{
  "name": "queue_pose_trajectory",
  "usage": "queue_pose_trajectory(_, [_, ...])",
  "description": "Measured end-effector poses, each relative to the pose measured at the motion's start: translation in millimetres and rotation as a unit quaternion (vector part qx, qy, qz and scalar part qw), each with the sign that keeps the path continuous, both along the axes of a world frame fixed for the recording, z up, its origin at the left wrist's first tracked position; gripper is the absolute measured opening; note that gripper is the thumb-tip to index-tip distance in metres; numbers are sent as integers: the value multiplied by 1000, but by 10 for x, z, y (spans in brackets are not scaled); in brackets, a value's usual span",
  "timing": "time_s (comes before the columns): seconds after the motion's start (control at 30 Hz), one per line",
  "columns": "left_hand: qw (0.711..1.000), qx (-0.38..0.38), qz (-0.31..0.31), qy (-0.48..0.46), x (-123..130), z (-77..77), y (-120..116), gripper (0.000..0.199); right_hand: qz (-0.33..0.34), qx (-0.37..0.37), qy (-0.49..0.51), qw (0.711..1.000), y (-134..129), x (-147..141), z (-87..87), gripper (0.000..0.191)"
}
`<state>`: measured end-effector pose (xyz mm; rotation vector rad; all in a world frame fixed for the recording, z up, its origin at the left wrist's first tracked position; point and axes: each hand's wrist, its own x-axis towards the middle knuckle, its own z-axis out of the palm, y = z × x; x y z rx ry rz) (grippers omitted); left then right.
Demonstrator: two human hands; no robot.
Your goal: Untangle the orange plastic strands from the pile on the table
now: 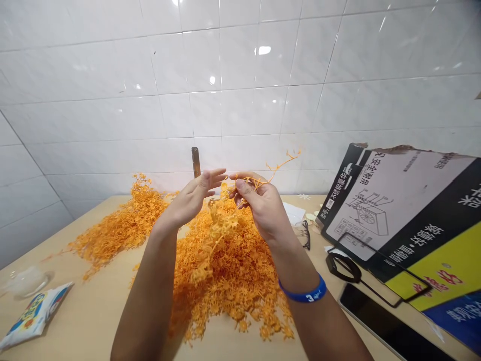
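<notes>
My right hand point(261, 203) pinches a thin orange plastic flower sprig point(280, 165) between thumb and fingers, and its bare end points up to the right. Facing it, my left hand point(191, 198) has its fingers stretched out, tips close to the sprig. A paler orange strand point(214, 235) hangs below the space between the hands; what bears its upper end is hard to make out. Underneath lies a big heap of orange plastic sprigs point(236, 271) with many small blossoms. A blue wristband point(306, 293) circles my right wrist.
A second orange pile point(116, 230) lies at left, beyond a white packet point(35, 313). On the right are a printed cardboard box point(376, 210), glasses point(306, 235), a dark phone point(387, 321) and a black metal frame point(381, 296). A tiled wall point(240, 115) stands behind the table.
</notes>
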<state>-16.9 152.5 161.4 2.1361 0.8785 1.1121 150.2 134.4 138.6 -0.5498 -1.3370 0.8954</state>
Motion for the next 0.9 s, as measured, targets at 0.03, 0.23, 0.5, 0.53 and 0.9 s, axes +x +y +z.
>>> queue_pose_trajectory(0.03, [999, 5, -35, -8, 18, 15, -30, 64, -6, 3, 4, 1000, -4, -6, 1, 20])
queue_pose_trajectory(0.23, [996, 25, -87, 8, 153, -20, -27, 50, -10, 3, 29, 1000, -39, -54, 1, 23])
queue_pose_trajectory(0.5, [988, 18, -91, -121, 208, -40, -49, 48, 64, -14, -43, 997, -15, -26, -5, 36])
queue_pose_trajectory(0.53, [987, 10, -102, -121, 209, -38, -71, 47, 93, -7, -79, 992, -6, -23, -22, 39])
queue_pose_trajectory(0.9, [970, -86, -163, -160, 200, 0, -154, 50, 32, 119, -320, 939, -96, -32, -51, 30])
